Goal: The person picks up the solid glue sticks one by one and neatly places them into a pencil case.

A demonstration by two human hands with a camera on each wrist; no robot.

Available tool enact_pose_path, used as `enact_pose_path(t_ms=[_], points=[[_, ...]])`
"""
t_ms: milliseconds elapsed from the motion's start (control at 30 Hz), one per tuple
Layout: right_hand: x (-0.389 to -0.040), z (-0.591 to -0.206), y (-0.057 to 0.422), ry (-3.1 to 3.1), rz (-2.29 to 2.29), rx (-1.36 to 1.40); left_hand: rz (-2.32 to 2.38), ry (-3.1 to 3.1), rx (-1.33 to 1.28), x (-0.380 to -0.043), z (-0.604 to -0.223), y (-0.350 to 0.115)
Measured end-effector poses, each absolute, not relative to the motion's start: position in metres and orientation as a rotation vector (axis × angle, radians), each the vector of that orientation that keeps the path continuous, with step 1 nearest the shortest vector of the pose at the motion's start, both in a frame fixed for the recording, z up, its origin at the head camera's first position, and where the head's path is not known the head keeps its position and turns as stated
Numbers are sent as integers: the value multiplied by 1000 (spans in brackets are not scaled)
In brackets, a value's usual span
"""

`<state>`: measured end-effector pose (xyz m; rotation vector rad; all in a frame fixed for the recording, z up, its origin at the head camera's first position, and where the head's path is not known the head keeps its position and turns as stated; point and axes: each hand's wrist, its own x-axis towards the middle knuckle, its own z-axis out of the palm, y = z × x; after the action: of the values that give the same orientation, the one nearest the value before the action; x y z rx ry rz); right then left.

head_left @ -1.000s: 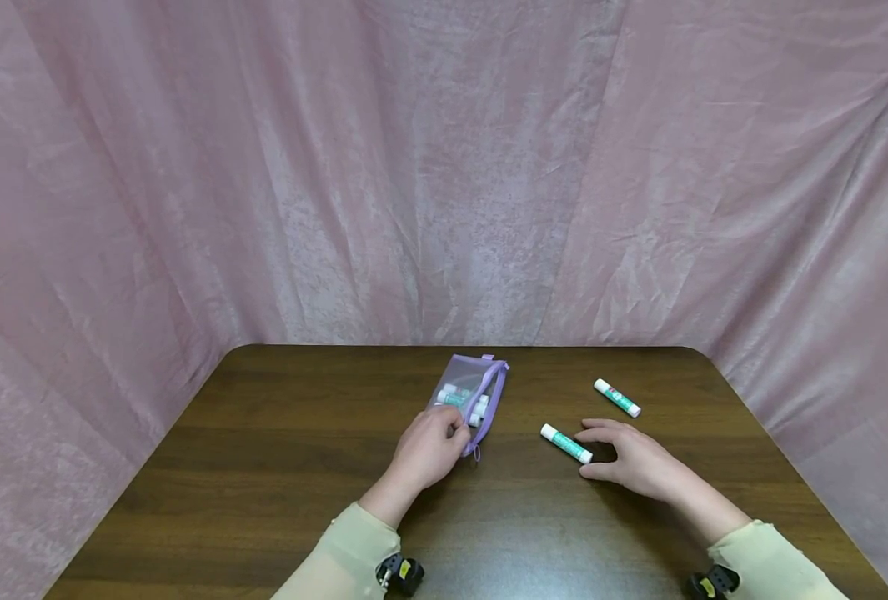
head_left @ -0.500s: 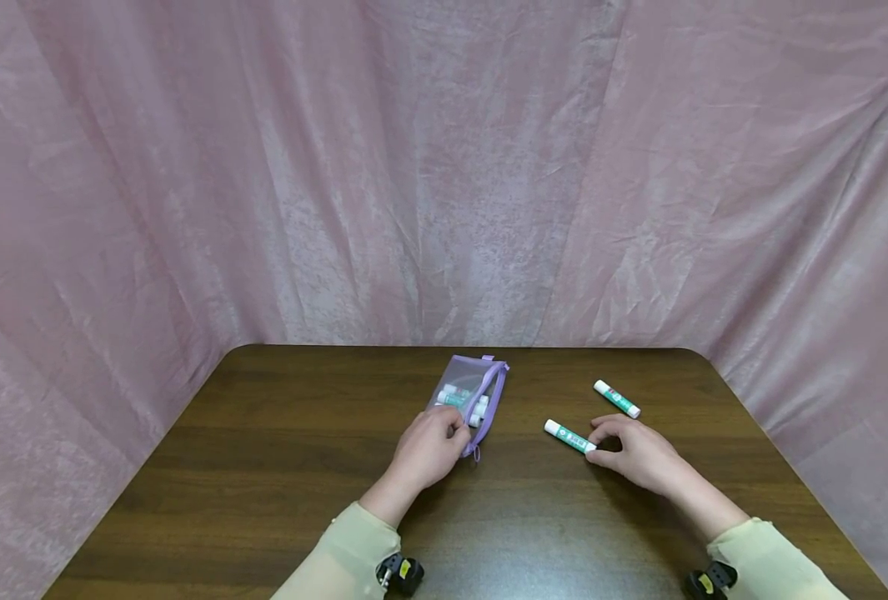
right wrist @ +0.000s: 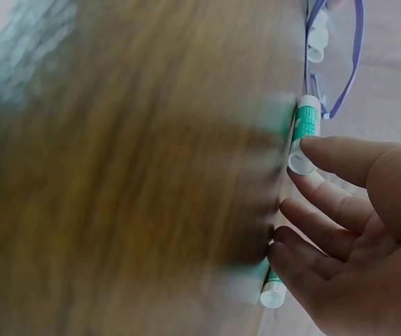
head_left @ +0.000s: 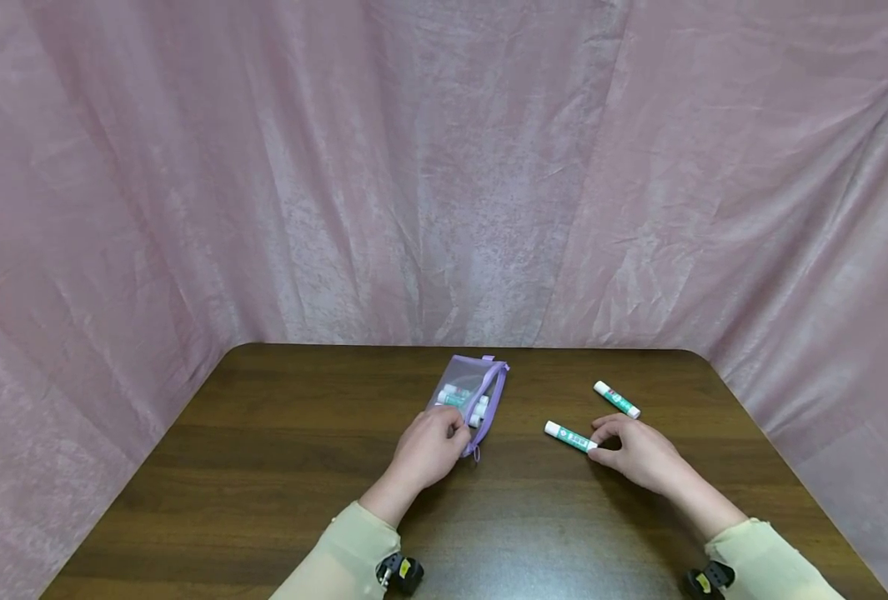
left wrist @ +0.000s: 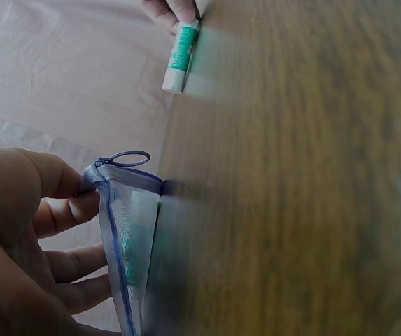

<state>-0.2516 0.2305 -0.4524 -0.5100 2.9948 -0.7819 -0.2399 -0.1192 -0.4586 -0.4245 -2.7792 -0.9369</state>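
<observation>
My left hand (head_left: 430, 446) pinches the near edge of a purple mesh zip pouch (head_left: 468, 369) between thumb and forefinger. The pouch lies on the table with its zip side gaping toward the right, and several white and teal glue sticks (head_left: 454, 400) show through the mesh. In the left wrist view, the zip pull ring (left wrist: 130, 158) stands by the thumb. My right hand (head_left: 642, 454) pinches the right end of a glue stick (head_left: 569, 436) between thumb and forefinger, the stick lying low over the table. Whether it touches the wood I cannot tell.
A second loose glue stick (head_left: 617, 400) lies on the brown wooden table (head_left: 278, 467), just beyond my right hand. Pink curtains (head_left: 444, 167) hang behind the table's far edge.
My right hand has moved slightly away from me and closed its thumb and forefinger on the glue stick's end. That stick has shifted slightly right and turned a little. The left hand stays put.
</observation>
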Motion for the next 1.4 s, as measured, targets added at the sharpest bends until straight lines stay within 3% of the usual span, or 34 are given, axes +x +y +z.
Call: enact_pose_path(t_ms=[667,1400], points=[[-252,-451,226,2998,-812,-443,-944,-2777,-428,-238,-456,-118],[-277,-437,197,2955,-881,-529,-939,-2773,-426,-240,-459,-119]])
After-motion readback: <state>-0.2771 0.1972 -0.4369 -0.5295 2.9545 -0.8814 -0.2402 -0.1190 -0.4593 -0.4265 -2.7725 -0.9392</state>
